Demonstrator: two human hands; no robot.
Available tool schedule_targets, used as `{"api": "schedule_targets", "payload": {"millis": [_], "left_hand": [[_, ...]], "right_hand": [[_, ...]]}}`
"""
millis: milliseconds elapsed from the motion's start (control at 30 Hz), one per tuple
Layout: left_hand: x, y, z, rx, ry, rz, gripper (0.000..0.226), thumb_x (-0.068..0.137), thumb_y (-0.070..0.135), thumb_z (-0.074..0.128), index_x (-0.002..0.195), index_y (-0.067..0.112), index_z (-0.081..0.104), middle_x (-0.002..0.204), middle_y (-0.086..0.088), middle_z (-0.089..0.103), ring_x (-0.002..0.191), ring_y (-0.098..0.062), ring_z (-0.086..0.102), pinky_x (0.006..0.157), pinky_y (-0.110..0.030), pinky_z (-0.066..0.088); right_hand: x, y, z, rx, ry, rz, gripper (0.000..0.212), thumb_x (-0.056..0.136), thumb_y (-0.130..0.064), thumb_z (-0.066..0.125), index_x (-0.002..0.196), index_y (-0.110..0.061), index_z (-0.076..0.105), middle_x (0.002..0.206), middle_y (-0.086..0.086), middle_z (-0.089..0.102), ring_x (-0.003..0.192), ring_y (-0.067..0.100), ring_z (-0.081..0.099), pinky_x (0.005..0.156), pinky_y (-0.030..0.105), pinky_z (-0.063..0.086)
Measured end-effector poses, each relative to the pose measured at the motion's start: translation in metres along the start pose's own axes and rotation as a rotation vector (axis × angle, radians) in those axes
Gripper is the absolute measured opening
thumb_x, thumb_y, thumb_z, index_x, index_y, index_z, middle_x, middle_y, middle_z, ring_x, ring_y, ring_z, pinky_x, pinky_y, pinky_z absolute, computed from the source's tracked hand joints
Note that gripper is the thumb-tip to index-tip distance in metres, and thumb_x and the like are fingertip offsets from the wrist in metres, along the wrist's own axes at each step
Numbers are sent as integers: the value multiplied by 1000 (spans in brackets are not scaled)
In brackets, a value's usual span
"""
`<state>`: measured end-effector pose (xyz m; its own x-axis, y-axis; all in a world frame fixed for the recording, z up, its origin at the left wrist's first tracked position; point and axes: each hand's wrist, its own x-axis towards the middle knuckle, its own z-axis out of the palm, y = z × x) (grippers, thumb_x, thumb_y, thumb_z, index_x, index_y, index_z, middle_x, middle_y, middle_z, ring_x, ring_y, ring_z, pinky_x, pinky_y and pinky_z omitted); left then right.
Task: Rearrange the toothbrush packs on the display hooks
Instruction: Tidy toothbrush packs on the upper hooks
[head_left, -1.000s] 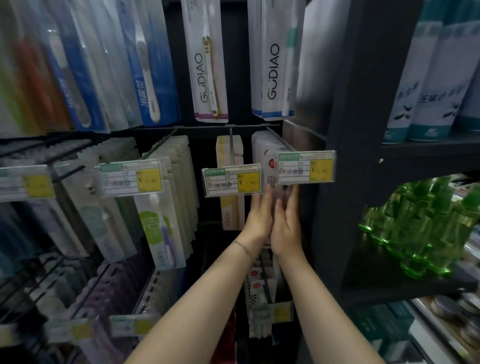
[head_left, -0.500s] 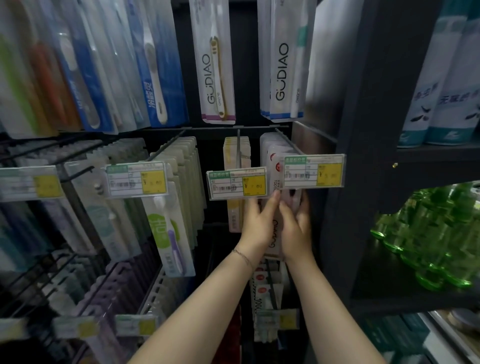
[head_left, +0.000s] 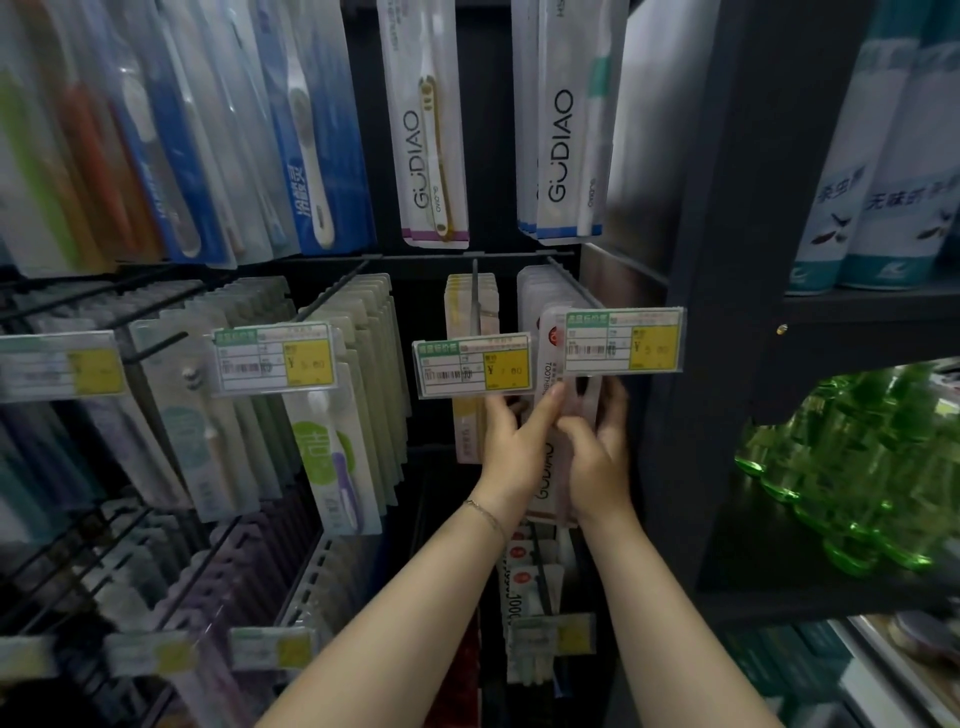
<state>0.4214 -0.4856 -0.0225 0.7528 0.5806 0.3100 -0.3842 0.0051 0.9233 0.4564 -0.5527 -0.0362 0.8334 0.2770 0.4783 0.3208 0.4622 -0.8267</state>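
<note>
Toothbrush pack (head_left: 544, 480) marked Gudiao, under the rightmost price tag (head_left: 623, 340), is gripped by left hand (head_left: 511, 448) and right hand (head_left: 598, 460).

Dim, cool light; glare on upper-left packs (head_left: 171, 130); edges blurred + bent; btm v. dark.

two hands (head_left: 511, 447) (head_left: 597, 460), one bracelet (head_left: 485, 514), four price tags (head_left: 62, 366) (head_left: 275, 358) (head_left: 472, 364) (head_left: 623, 340) across the middle hooks (head_left: 474, 291)

The left hand (head_left: 511, 447) is raised and grips the left edge of the white plastic toothbrush pack (head_left: 545, 480). The right hand (head_left: 597, 460), just beside it, grips the right edge, fingers curled.
</note>
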Motion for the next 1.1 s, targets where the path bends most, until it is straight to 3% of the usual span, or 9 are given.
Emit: {"api": "schedule_targets", "payload": {"millis": [167,300,433,500,600,700,833,933,1100], "left_hand": [[3,12,4,19,-110,-61,34,97,30,50,126,40,33,123,18,48,124,-6,41,110,-28,29],[2,12,6,32,-135,-54,43,99,33,45,141,23,40,138,7,49,130,-9,42,114,-31,28],[-2,11,1,44,-120,-42,38,99,34,45,134,38,32,121,26,44,127,-1,37,110,-24,26],[-6,8,-7,99,-87,20,42,100,35,44,140,29,35,128,25,45,126,5,40,109,-20,29],[-17,9,-21,286,-25,83,27,101,34,41,125,23,46,115,22,53,104,17,48,94,-8,41],[-27,6,-38,526,58,151,18,99,32,47,110,20,55,104,7,59,97,1,56,76,-12,42],[-41,3,-56,750,46,186,11,93,27,57,99,19,56,99,2,59,91,-7,56,73,-14,41],[-52,4,-64,899,23,196,12,92,28,56,99,18,57,98,2,58,93,-12,56,80,-27,48],[-66,5,-76,1205,-61,170,25,94,37,49,109,18,54,107,0,57,101,-19,53,87,-41,47]], "right_hand": [[5,-3,2,17,-66,42,69,78,-30,57,143,-28,36,141,-5,50,131,14,46,114,48,30],[1,-5,4,11,-90,44,70,77,-35,56,143,-24,37,142,-3,49,132,13,44,115,46,29],[-5,-9,1,-74,-102,7,72,82,-29,58,148,-26,28,148,-3,42,137,15,38,115,50,27],[-13,-12,0,-165,-63,13,74,85,-29,59,149,-27,22,150,-7,38,139,9,34,115,46,28],[-27,-15,-2,-376,2,-33,68,91,-20,59,148,-23,22,148,-9,36,136,1,34,113,37,35],[-41,-13,-6,-601,11,-108,66,91,-13,58,146,-15,23,146,2,36,134,12,35,110,39,39],[-56,-5,-12,-787,-22,-158,74,92,-16,55,150,-12,11,155,10,20,143,19,20,115,34,25],[-64,0,-15,-931,13,-339,68,87,-12,61,144,-5,25,147,17,32,138,27,29,113,39,29],[-76,10,-17,-1179,34,-565,41,80,-13,63,118,-1,55,126,20,50,115,33,45,96,44,44]]}}
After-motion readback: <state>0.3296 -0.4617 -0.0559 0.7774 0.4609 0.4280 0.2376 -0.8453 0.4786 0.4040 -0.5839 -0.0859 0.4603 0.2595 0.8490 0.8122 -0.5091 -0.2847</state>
